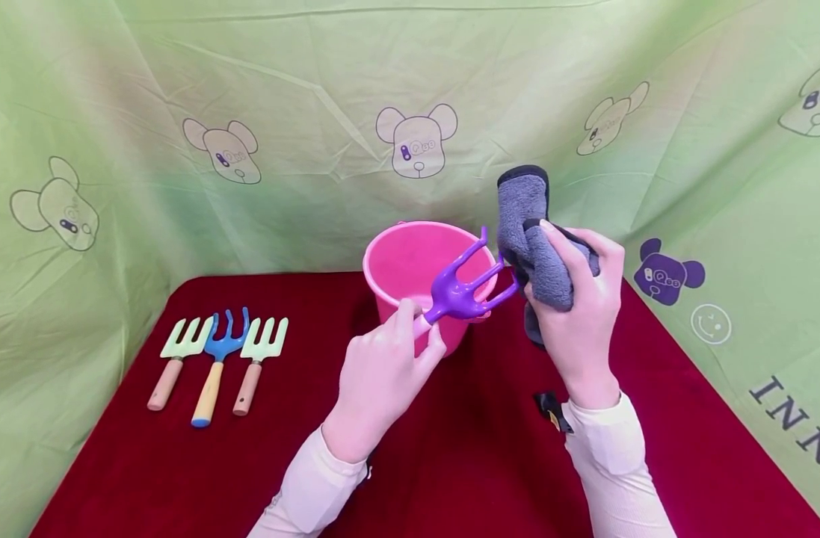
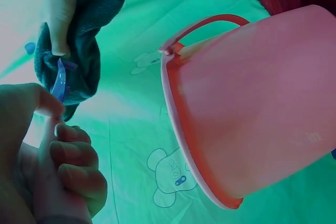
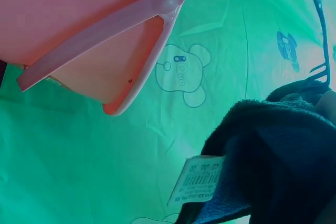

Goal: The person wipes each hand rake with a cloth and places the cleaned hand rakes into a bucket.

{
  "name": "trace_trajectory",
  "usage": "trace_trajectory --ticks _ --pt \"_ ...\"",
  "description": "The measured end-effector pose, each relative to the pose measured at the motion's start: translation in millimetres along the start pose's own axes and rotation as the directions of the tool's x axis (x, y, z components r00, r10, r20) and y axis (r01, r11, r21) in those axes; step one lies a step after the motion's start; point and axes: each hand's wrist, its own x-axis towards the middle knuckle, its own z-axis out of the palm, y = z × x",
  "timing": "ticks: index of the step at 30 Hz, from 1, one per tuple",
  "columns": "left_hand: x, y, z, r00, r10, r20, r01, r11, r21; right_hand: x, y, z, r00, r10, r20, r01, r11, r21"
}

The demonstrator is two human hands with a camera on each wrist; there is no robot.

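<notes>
My left hand grips the pale handle of a purple hand fork, its tines pointing up and to the right. In my right hand is a bunched grey cloth with dark edging, pinched between thumb and fingers. The cloth touches the ends of the tines. Below and behind the fork stands a pink bucket, partly hidden by the fork and left hand. The left wrist view shows the cloth against the fork's purple metal. A white label hangs from the cloth in the right wrist view.
On the left of the red tabletop lie a green fork, a blue three-tined fork and another green fork, side by side. Green printed fabric walls the back and sides. A black strap shows beside the right wrist.
</notes>
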Motion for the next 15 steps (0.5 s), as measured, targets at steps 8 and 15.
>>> trace_trajectory --ticks 8,15 --pt "-1.1 -1.5 0.6 0.995 -0.056 0.079 0.063 0.995 -0.081 1 -7 -1 0.997 -0.035 -0.071 0.037 0.999 0.025" --pt "0.0 -4.0 2.2 0.998 -0.033 0.06 0.036 0.998 -0.055 -1 -13 -4 0.983 -0.095 -0.16 0.102 0.994 0.032"
